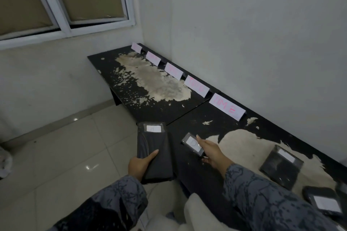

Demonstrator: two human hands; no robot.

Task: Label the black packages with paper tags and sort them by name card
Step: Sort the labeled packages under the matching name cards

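**Two tagged pkgs in hand at the table edge**

Left hand (140,165), lower centre of frame, grips a large black package (155,154) by its near end, thumb across the top. The pkg is held off the table's front edge, over the tiled floor (65,155). A white paper tag (154,129) sits at its far end; the writing is too faint to read.

Right hand (212,152), just right of centre, holds a smaller black package (193,143) tilted above the black table (187,110), index finger laid along its upper edge, other fingers curled under. Its white tag (193,145) shows what looks like a "D".

Two more tagged pkgs lie on the table at lower right: a square one (281,167) on the worn pale patch, and another (323,202) near the frame's bottom right corner.

Five folded white name cards stand in a row along the table's back edge by the wall, running from upper centre down to the right. The nearest name card (226,107) has pink lettering, the next card (196,86) too; the words are not clear enough to read. Window (65,5) at upper left.
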